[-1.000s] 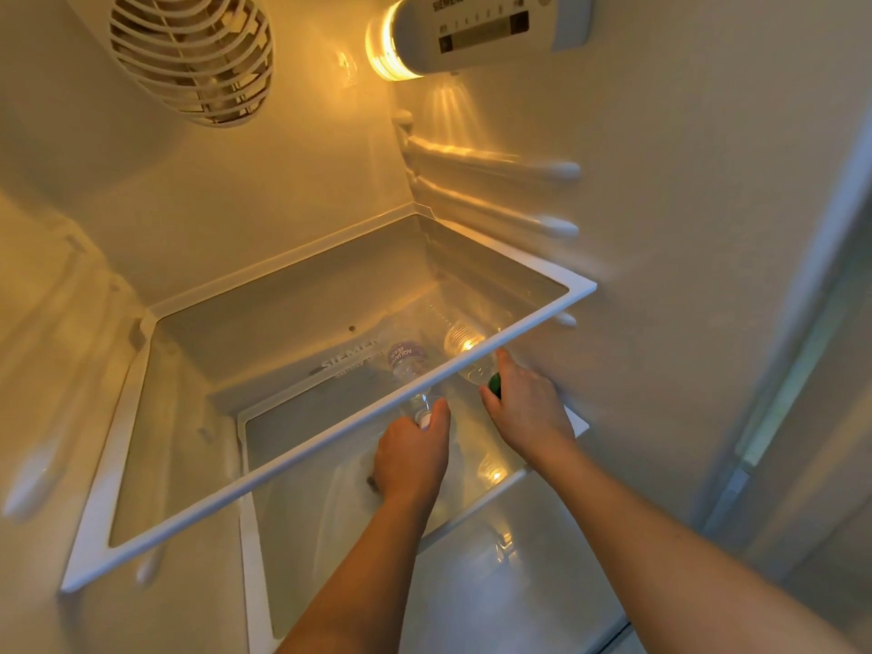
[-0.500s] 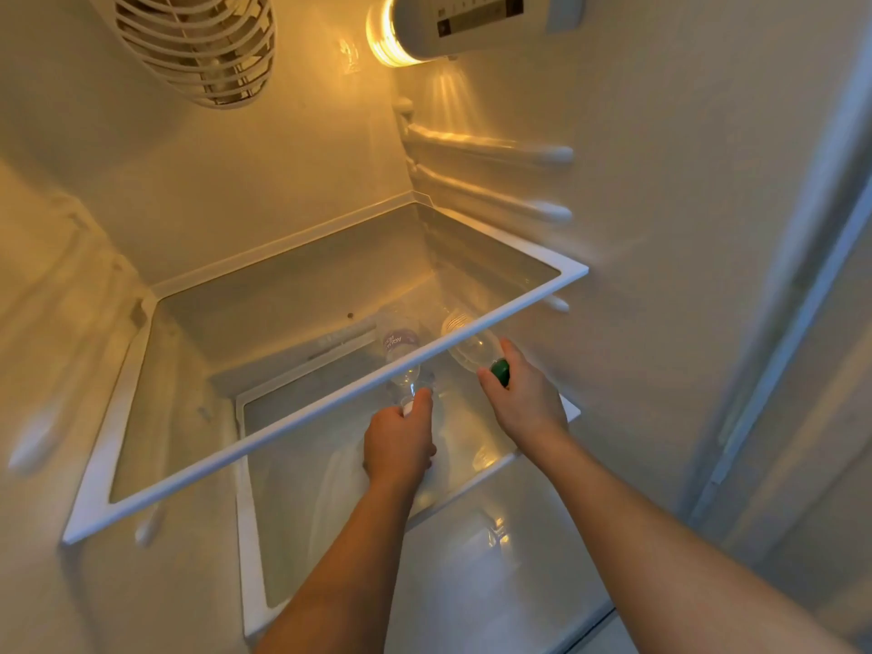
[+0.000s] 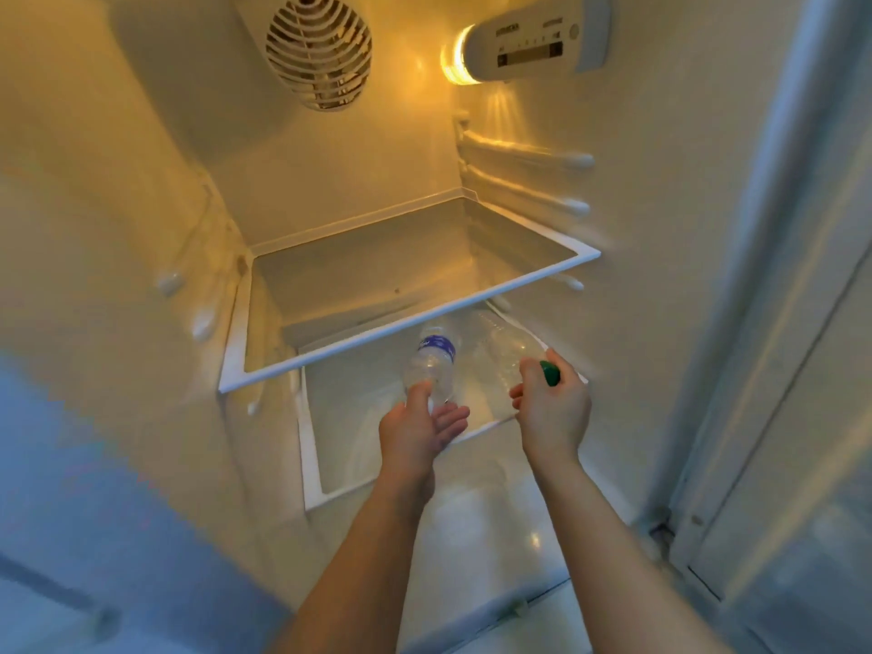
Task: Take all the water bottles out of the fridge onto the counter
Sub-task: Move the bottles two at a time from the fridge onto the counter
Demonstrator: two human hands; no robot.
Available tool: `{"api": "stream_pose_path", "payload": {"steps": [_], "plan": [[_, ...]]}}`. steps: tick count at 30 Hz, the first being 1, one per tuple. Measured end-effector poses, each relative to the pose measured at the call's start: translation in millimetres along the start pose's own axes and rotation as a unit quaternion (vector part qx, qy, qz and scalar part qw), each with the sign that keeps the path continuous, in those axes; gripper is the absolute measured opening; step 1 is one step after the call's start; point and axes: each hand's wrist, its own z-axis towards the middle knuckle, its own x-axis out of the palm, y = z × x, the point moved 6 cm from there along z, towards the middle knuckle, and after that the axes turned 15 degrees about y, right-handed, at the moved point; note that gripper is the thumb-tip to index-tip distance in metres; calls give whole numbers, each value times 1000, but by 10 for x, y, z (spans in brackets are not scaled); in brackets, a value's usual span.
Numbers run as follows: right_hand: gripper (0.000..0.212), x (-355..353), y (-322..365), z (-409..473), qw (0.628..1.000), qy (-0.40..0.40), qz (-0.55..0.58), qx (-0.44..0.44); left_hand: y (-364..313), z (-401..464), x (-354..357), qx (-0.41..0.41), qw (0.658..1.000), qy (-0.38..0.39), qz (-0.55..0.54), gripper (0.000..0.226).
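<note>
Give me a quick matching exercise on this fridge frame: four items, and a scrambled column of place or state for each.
Items:
1. bottle with purple label
2. bottle with green cap
3. round fan grille
4. lit lamp

Descriptions:
A. top of the back wall
B. gripped by the right hand
C. glowing beside the control panel
D. held by the left hand, below the glass shelf

Pairs: 1-D, 2-B, 3-A, 4-C
</note>
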Motion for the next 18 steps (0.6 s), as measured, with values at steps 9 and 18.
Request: {"api": "stream_pose_path", "payload": {"steps": [9, 18], "plan": [[45, -156, 215, -951, 1000, 16, 9, -16, -148, -1095, -105, 48, 998, -18, 33, 29], [42, -545, 649, -1956, 987, 29, -130, -89, -405, -2285, -455, 71, 981, -50, 171, 33]]}}
